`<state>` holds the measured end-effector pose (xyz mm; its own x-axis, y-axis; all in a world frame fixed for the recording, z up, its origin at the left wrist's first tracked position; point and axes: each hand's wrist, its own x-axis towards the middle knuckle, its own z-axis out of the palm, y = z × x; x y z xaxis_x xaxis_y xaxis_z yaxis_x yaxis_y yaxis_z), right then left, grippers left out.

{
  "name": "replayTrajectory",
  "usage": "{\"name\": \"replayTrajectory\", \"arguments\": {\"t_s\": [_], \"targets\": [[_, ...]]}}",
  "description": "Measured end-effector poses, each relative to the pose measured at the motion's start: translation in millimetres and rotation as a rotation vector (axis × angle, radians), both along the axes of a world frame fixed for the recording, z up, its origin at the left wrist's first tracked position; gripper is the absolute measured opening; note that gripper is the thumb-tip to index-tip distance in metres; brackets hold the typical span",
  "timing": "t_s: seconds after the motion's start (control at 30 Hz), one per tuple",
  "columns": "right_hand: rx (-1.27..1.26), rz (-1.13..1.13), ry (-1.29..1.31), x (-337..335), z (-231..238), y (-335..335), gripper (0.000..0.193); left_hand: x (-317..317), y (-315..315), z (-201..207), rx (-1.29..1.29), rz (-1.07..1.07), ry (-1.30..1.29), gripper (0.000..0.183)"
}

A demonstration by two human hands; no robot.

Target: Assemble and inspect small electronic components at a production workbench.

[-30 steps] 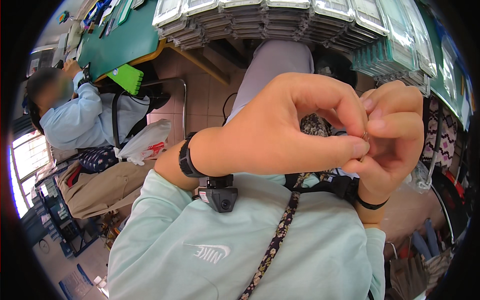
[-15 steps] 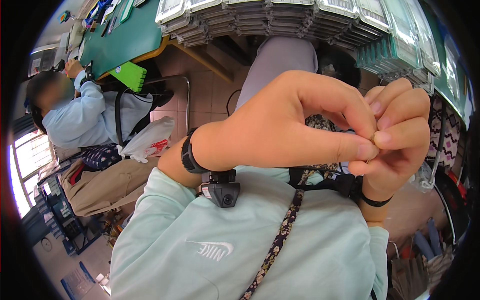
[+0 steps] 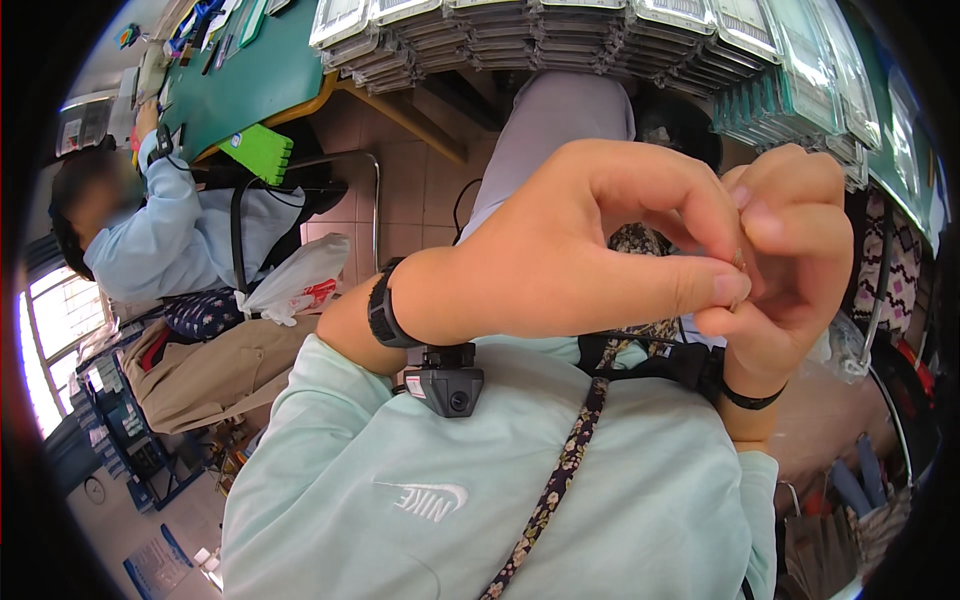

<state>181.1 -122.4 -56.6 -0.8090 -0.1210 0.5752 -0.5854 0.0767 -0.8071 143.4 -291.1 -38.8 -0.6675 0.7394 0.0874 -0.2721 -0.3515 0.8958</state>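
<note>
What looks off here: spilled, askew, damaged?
Nothing clearly stands out. The clear plastic cases sit stacked; no spill shows. The tiny piece between left hand and right hand is too small to check for damage.

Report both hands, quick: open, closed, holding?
Left hand: closed, pinching a tiny thin piece.
Right hand: curled, right beside the pinch; whether it grips the piece too cannot be told.

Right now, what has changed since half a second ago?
The right hand shifted slightly left, its index finger rising away from the left thumb. The co-worker's hand moved up. No release shows: the left hand still pinches a tiny thin piece, too small to identify. The stacked clear plastic cases stayed put.
</note>
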Motion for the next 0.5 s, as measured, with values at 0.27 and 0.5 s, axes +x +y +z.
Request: {"name": "replayTrajectory", "arguments": {"t_s": [0.27, 0.5], "targets": [[0.08, 0.029, 0.042, -2.0, 0.4, 2.8, 0.042, -2.0, -4.8, 0.7, -0.17, 0.079, 0.244, 0.008], [0.056, 0.05, 0.059, -3.1, 0.1, 2.2, 0.039, -1.3, -3.7, -2.5, -0.115, 0.076, 0.205, 0.006]]}}
